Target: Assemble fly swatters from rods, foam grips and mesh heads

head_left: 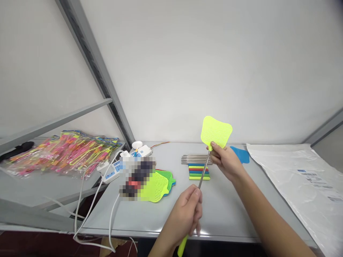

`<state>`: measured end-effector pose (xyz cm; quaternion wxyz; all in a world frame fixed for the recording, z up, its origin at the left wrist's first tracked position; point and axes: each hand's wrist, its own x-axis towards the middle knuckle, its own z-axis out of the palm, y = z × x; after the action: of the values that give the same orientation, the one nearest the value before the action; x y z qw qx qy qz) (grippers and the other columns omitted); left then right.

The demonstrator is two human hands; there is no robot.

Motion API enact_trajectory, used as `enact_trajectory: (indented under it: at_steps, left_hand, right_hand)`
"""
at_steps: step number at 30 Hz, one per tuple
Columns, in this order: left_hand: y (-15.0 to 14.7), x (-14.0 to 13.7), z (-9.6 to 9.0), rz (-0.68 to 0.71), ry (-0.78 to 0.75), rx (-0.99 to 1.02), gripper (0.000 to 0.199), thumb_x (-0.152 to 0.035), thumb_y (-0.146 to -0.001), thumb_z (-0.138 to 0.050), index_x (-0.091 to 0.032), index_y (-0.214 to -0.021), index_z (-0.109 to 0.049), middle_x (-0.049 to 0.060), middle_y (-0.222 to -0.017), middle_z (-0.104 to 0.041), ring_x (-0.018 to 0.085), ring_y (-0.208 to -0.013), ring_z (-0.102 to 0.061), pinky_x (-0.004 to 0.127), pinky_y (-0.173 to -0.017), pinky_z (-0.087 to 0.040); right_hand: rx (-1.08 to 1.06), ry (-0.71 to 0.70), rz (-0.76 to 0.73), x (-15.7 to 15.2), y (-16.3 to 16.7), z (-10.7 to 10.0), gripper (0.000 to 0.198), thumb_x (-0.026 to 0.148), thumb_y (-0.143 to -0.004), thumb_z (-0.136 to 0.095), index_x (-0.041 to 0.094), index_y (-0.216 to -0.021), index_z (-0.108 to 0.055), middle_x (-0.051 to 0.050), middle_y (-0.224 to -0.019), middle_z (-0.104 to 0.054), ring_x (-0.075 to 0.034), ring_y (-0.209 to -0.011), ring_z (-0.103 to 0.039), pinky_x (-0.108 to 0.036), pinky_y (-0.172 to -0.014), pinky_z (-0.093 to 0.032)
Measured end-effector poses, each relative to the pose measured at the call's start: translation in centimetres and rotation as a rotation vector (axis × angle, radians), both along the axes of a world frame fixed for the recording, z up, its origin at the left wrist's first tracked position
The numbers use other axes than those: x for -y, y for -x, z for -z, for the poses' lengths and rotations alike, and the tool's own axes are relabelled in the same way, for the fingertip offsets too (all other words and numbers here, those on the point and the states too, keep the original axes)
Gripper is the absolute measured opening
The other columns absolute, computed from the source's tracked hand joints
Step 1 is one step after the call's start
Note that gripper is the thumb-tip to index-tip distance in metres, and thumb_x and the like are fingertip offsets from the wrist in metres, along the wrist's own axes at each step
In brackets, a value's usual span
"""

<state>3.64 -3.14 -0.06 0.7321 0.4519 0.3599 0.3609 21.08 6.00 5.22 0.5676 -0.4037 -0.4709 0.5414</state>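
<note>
Swatter (215,132) — both hands (187,210) clenched on it

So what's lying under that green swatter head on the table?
Under the green head a blue head's edge peeks out; how many more lie beneath is hidden. A blurred patch covers its left side.

A plain white wall (203,64) fills the upper view under even, diffuse light. A grey table (150,214) stands against it. A grey metal shelving frame (93,60) rises diagonally at the left, with a grey shelf (34,185) beside the table. Dark red floor (32,244) shows below the shelf.
</note>
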Motion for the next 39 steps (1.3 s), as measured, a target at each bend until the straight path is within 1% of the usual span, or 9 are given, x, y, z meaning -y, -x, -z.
enact_trajectory:
  at_steps: [4, 7, 12, 16, 21, 23, 30, 34, 39]
  left_hand:
    - [0.0, -0.1, 0.3, -0.002, 0.005, 0.01, 0.028, -0.045, -0.097, -0.035, -0.021, -0.083, -0.044, -0.01, -0.051, -0.042, 0.003, -0.025, -0.022, 0.017, -0.032, -0.036]
    - [0.0, -0.1, 0.4, 0.033, -0.018, -0.021, 0.031, -0.048, -0.096, -0.035, -0.021, -0.082, -0.044, -0.011, -0.049, -0.037, 0.003, -0.027, -0.021, 0.017, -0.032, -0.038]
    - [-0.1, 0.4, -0.2, 0.069, -0.078, -0.092, 0.034, -0.052, -0.094, -0.039, -0.021, -0.078, -0.044, -0.011, -0.05, -0.028, 0.005, -0.037, -0.021, 0.015, -0.035, -0.039]
    - [-0.3, 1.0, -0.9, 0.076, -0.113, -0.124, 0.034, -0.05, -0.095, -0.038, -0.021, -0.08, -0.045, -0.01, -0.051, -0.031, 0.006, -0.038, -0.025, 0.014, -0.036, -0.04]
    - [-0.3, 1.3, -1.1, 0.06, -0.139, -0.145, 0.032, -0.048, -0.096, -0.036, -0.021, -0.082, -0.046, -0.009, -0.05, -0.034, 0.006, -0.038, -0.029, 0.014, -0.037, -0.04]
    - [-0.4, 1.4, -0.8, 0.067, -0.144, -0.159, 0.033, -0.05, -0.096, -0.036, -0.021, -0.081, -0.045, -0.01, -0.049, -0.032, 0.007, -0.039, -0.027, 0.015, -0.037, -0.041]
    - [-0.5, 1.4, -0.2, 0.118, -0.129, -0.213, 0.037, -0.053, -0.095, -0.036, -0.021, -0.078, -0.042, -0.01, -0.051, -0.029, 0.007, -0.039, -0.024, 0.015, -0.035, -0.037]
    - [-0.5, 1.1, -0.2, 0.123, -0.091, -0.202, 0.036, -0.052, -0.095, -0.037, -0.021, -0.077, -0.043, -0.01, -0.049, -0.03, 0.007, -0.038, -0.025, 0.016, -0.037, -0.038]
    - [-0.9, 0.8, 0.9, 0.096, -0.045, -0.182, 0.034, -0.051, -0.096, -0.036, -0.021, -0.083, -0.047, -0.01, -0.049, -0.029, 0.008, -0.039, -0.022, 0.017, -0.038, -0.039]
  right_hand:
    - [0.159, 0.053, -0.125, 3.1, 1.8, 1.5, 0.036, 0.052, -0.084, -0.059, 0.017, -0.08, -0.062, 0.007, -0.05, -0.032, -0.007, -0.046, -0.029, -0.024, -0.045, -0.022]
    - [0.194, 0.09, -0.198, 4.6, 2.0, 2.3, 0.04, 0.054, -0.086, -0.055, 0.016, -0.074, -0.062, 0.007, -0.048, -0.032, -0.007, -0.045, -0.028, -0.024, -0.045, -0.019]
    - [0.038, -0.017, 0.019, 2.9, -0.4, 0.6, 0.036, 0.05, -0.082, -0.063, 0.016, -0.07, -0.063, 0.008, -0.05, -0.025, -0.007, -0.047, -0.021, -0.025, -0.045, -0.016]
    - [-0.13, -0.064, 0.142, 3.0, 0.0, 0.2, 0.034, 0.05, -0.083, -0.062, 0.017, -0.072, -0.062, 0.008, -0.052, -0.024, -0.007, -0.047, -0.018, -0.025, -0.045, -0.015]
    - [-0.024, 0.041, -0.116, 6.2, 1.6, 2.7, 0.035, 0.05, -0.089, -0.054, 0.017, -0.079, -0.062, 0.008, -0.049, -0.03, -0.007, -0.045, -0.025, -0.024, -0.045, -0.016]
    - [0.027, 0.046, -0.146, 6.7, 1.3, 3.1, 0.035, 0.049, -0.089, -0.055, 0.016, -0.076, -0.062, 0.008, -0.048, -0.03, -0.006, -0.045, -0.024, -0.025, -0.044, -0.015]
    - [-0.163, -0.03, 0.143, 3.6, -2.2, 0.5, 0.035, 0.049, -0.082, -0.064, 0.016, -0.071, -0.061, 0.009, -0.051, -0.024, -0.006, -0.047, -0.017, -0.024, -0.044, -0.016]
    - [-0.157, 0.0, 0.074, 3.7, -1.6, 1.5, 0.033, 0.051, -0.084, -0.061, 0.019, -0.079, -0.061, 0.009, -0.051, -0.026, -0.006, -0.046, -0.02, -0.024, -0.045, -0.018]
    - [0.086, 0.141, -0.16, 6.0, 0.0, 4.5, 0.035, 0.051, -0.088, -0.055, 0.017, -0.078, -0.059, 0.008, -0.048, -0.033, -0.007, -0.045, -0.027, -0.024, -0.045, -0.018]
